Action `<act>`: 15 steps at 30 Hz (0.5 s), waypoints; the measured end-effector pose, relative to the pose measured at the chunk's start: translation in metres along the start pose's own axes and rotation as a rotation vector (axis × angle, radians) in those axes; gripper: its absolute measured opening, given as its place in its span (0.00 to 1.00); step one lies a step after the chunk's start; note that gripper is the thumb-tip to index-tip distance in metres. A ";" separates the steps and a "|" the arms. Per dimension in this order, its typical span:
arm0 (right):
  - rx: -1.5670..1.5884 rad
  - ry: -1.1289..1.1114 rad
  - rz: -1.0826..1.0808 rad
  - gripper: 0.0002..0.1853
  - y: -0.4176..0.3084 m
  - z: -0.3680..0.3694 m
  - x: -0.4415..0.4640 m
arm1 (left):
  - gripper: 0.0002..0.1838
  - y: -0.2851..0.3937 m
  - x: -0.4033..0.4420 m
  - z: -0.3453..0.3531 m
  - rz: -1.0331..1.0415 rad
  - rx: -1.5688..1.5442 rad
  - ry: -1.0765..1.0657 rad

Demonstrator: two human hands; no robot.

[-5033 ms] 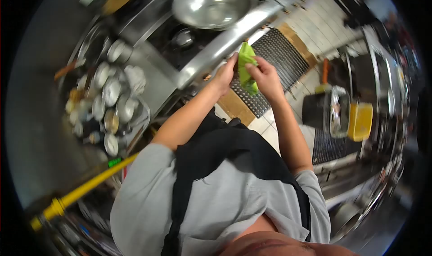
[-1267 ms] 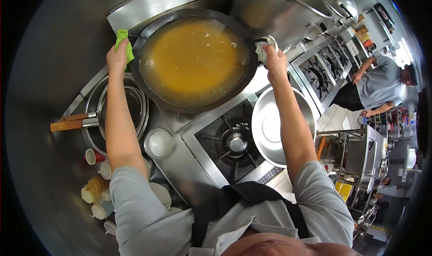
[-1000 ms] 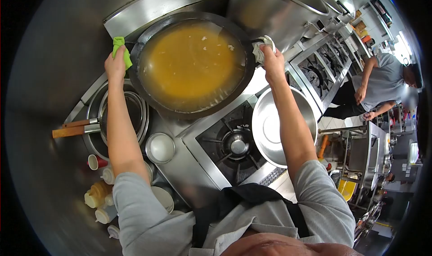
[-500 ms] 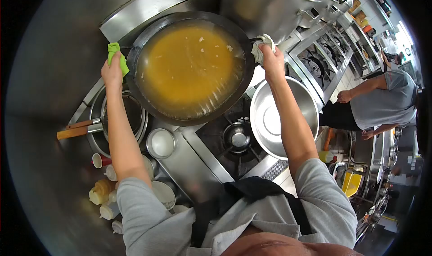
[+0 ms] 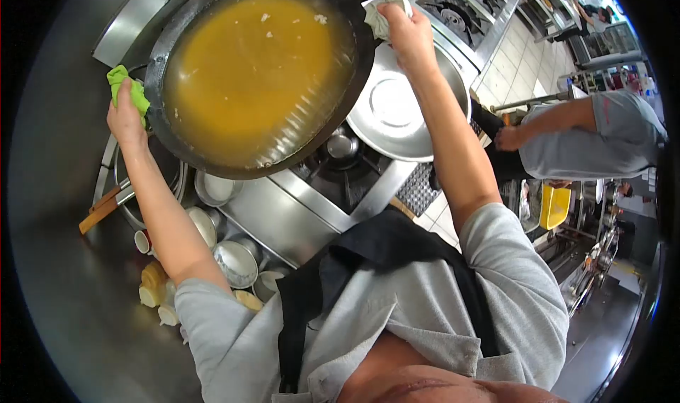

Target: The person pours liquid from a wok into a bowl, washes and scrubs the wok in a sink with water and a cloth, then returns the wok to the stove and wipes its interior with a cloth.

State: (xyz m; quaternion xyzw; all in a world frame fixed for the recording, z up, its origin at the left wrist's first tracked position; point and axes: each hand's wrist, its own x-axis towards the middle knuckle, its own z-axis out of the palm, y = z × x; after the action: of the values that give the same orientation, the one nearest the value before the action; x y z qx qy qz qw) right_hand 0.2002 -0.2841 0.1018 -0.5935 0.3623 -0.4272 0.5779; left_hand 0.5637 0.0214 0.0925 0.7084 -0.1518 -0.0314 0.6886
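A large dark wok [image 5: 157,95] holds cloudy yellow-brown liquid [image 5: 255,77] with a few pale bits floating in it. My left hand [image 5: 127,123] is closed around its left loop handle through a bright green cloth [image 5: 117,82]. On the opposite side, my right hand [image 5: 411,40] grips the other handle through a whitish cloth [image 5: 378,22]. The cloths hide most of both handles. The wok is over the stove, partly above a burner [image 5: 343,146]. A wide steel bowl [image 5: 397,130] sits beneath my right forearm.
Wooden-handled tools [image 5: 99,215] rest on a pot at the left. Below them are squeeze bottles [image 5: 151,284] and metal containers [image 5: 236,263]. A co-worker [image 5: 588,137] in a grey shirt stands at the right, near a yellow bin [image 5: 554,206]. More burners [image 5: 453,17] lie beyond the bowl.
Both hands and the wok have shifted left and up in view, while the camera view has also turned. The liquid stays in the wok, and both hands keep their grip.
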 end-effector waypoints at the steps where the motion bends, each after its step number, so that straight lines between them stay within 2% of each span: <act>1: 0.058 0.003 0.015 0.10 0.008 -0.010 0.000 | 0.19 0.002 -0.007 0.002 0.007 -0.016 -0.003; 6: 0.082 -0.034 -0.020 0.11 0.000 -0.058 -0.033 | 0.18 0.019 -0.051 0.012 0.004 -0.013 -0.027; 8: 0.118 0.037 0.005 0.10 -0.012 -0.073 -0.055 | 0.18 0.020 -0.068 0.016 0.007 -0.024 -0.052; 12: 0.005 0.067 0.031 0.11 -0.017 -0.112 -0.083 | 0.17 0.024 -0.101 0.024 0.020 -0.028 -0.099; 13: 0.108 0.069 -0.018 0.09 -0.011 -0.119 -0.086 | 0.17 0.024 -0.108 0.025 0.026 -0.024 -0.109; 15: 0.108 0.069 -0.007 0.09 -0.011 -0.140 -0.097 | 0.17 0.031 -0.127 0.032 0.045 -0.022 -0.119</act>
State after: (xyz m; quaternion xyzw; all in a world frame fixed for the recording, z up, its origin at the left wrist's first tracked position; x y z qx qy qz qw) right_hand 0.0337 -0.2463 0.0998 -0.5476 0.3563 -0.4683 0.5949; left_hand 0.4292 0.0235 0.1000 0.6939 -0.2080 -0.0596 0.6868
